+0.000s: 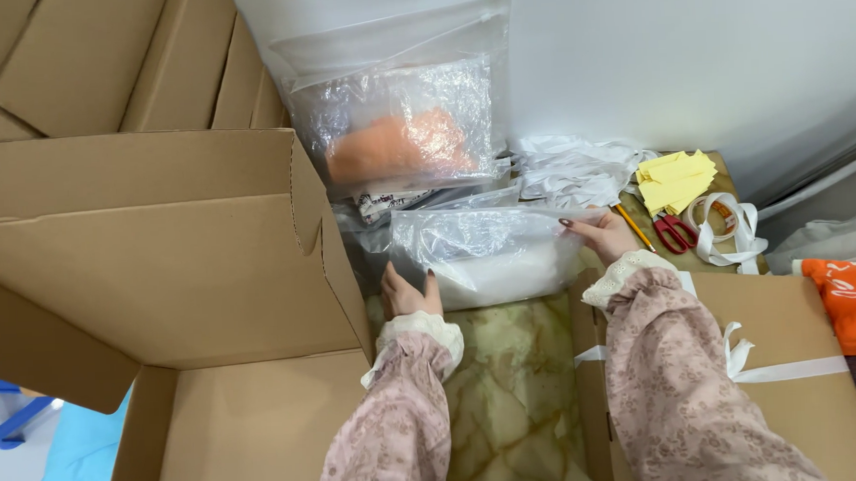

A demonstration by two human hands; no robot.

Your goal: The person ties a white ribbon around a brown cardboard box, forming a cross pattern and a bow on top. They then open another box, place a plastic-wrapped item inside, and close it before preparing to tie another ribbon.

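Note:
My left hand (pixel 407 294) and my right hand (pixel 603 233) grip the two ends of a clear plastic bag (pixel 486 248) with something white inside. The bag lies on a green marbled surface (pixel 511 381) between two cardboard boxes. My left hand holds its lower left corner, the right hand its upper right edge. Both sleeves are pink and floral with lace cuffs. Behind the bag a second clear bag (pixel 399 126) with orange stuff inside leans on the white wall.
A large open cardboard box (pixel 160 271) stands at the left, flaps up. A taped box (pixel 798 349) lies at the right. Behind it are yellow paper sheets (pixel 675 179), red scissors (pixel 676 232), a pencil (pixel 632 227), white strips (pixel 726 227) and an orange item (pixel 854 299).

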